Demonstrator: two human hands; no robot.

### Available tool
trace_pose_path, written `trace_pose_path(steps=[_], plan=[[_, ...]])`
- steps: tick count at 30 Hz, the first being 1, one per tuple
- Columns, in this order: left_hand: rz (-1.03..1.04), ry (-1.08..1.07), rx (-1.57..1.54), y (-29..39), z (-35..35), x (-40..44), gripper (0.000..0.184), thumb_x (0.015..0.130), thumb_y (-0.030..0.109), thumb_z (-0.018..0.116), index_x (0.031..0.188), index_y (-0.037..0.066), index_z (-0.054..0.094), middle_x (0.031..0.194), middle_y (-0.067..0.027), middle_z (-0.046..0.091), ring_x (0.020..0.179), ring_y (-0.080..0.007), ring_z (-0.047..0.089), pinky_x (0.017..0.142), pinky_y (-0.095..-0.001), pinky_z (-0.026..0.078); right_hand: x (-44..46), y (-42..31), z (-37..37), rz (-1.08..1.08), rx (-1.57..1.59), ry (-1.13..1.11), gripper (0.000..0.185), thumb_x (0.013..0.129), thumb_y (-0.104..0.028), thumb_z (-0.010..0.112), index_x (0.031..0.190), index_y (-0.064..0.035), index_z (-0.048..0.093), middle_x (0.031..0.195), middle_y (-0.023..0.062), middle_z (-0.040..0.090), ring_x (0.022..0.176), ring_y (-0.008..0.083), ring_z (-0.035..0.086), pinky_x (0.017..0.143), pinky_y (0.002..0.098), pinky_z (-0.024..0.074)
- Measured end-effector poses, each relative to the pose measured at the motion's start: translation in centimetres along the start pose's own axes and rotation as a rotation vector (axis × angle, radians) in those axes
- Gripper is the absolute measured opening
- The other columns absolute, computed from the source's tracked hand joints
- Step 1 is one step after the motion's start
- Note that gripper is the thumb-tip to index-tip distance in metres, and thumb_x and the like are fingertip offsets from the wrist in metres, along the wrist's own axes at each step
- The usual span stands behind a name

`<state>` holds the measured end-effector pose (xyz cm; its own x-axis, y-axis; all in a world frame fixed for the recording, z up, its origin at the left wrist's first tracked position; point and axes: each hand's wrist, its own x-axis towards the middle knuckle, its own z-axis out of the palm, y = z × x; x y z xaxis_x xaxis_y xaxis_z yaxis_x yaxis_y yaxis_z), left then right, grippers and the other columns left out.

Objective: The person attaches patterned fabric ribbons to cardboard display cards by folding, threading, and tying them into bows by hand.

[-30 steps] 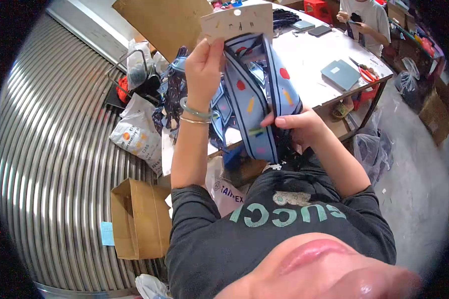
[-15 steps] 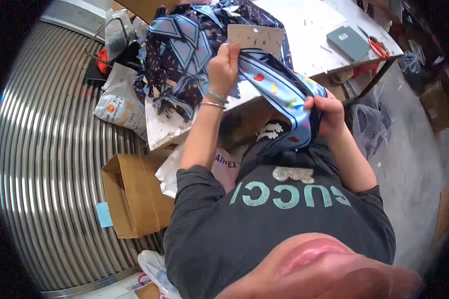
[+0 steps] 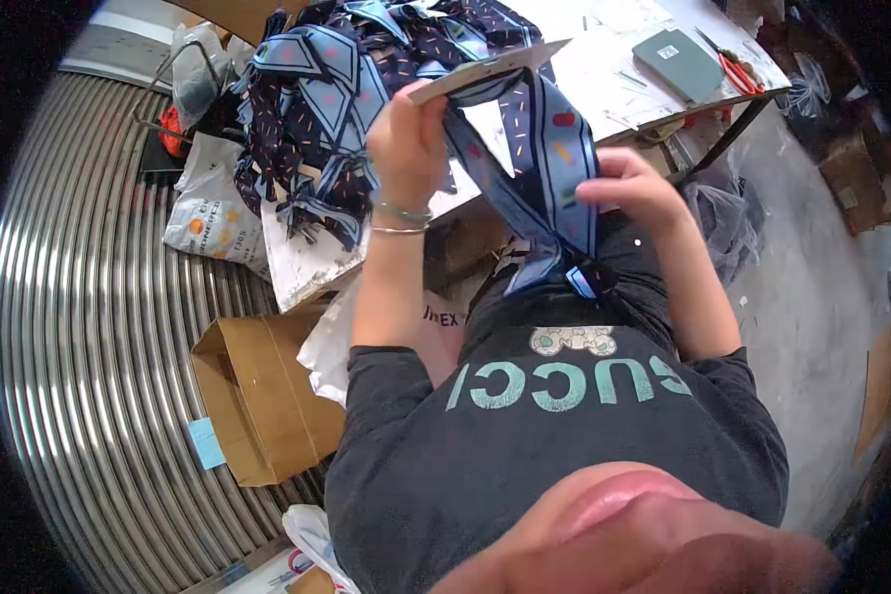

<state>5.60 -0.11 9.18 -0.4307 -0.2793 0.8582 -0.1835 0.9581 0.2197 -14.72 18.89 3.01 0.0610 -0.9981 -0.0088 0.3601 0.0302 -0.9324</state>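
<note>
My left hand is closed on a tan cardboard card, which is tilted nearly edge-on. From the card hangs a patterned scarf, light blue with dark borders and small coloured motifs. Two strips of it run down and come together near my lap, where the ends are bunched. My right hand is at the scarf's right edge, fingers apart, its fingertips touching or just beside the cloth. How the scarf is fixed to the card is partly hidden.
A heap of similar scarves covers the left of the white table. A grey box and red-handled scissors lie at right. An open cardboard box stands below left, beside a ribbed metal shutter.
My right hand has loosened its grip on the scarf and its fingers have spread. My left hand has moved left and tilted the card; the scarf now hangs in two strips.
</note>
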Motion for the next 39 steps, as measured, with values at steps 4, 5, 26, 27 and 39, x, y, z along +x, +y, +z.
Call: trace_pose_path(steps=[4,5,26,27,39], plan=[[0.0,-0.025,-0.125,2.0,-1.8,2.0,0.01,0.091,0.005,0.058,0.101,0.004,0.059,0.087,-0.0134,0.068,0.068,-0.0262,0.065,0.061,-0.0305,0.05,0.8,-0.7,-1.3,-0.176,0.09,-0.032,0.05,0.079,-0.007,0.068,0.125,0.004,0.051,0.103,0.0155,0.066,0.09,0.0198,0.065,0.085,0.0305,0.0499],[0.019,-0.001,-0.189,2.3,-1.9,2.5,0.011,0.091,0.004,0.058,0.101,0.004,0.059,0.09,-0.0135,0.068,0.07,-0.0254,0.066,0.063,-0.0303,0.051,1.5,-1.2,-0.3,-0.218,-0.036,0.041,0.057,0.08,-0.006,0.068,0.131,0.0031,0.045,0.103,0.016,0.066,0.092,0.0199,0.065,0.087,0.0313,0.0493],[0.254,0.279,-0.389,5.6,-3.1,7.8,0.012,0.092,-0.002,0.054,0.103,-0.001,0.059,0.097,-0.0185,0.068,0.086,-0.02,0.068,0.077,-0.0261,0.052,3.7,-8.3,2.2,-0.411,-0.292,0.026,0.009,0.074,-0.002,0.07,0.079,0.003,0.064,0.095,0.0125,0.064,0.08,0.0181,0.062,0.073,0.0291,0.0494],[0.253,0.278,-0.385,5.5,-3.4,7.8,0.012,0.092,-0.002,0.054,0.103,-0.001,0.059,0.097,-0.0185,0.068,0.086,-0.02,0.068,0.077,-0.0261,0.052,4.0,-8.6,2.2,-0.614,-0.481,0.127,0.008,0.075,0.002,0.068,0.082,0.0032,0.064,0.091,0.0088,0.065,0.072,0.015,0.062,0.067,0.0259,0.0492],[0.109,0.259,-0.206,6.7,-2.3,7.9,0.006,0.09,0.001,0.058,0.095,0.002,0.054,0.068,-0.0125,0.058,0.051,-0.02,0.053,0.05,-0.0249,0.042,4.8,-6.0,5.0,-0.859,-1.083,0.378,0.028,0.086,-0.017,0.066,0.111,-0.0046,0.066,0.096,0.0136,0.066,0.089,0.0257,0.064,0.079,0.0337,0.0493]])
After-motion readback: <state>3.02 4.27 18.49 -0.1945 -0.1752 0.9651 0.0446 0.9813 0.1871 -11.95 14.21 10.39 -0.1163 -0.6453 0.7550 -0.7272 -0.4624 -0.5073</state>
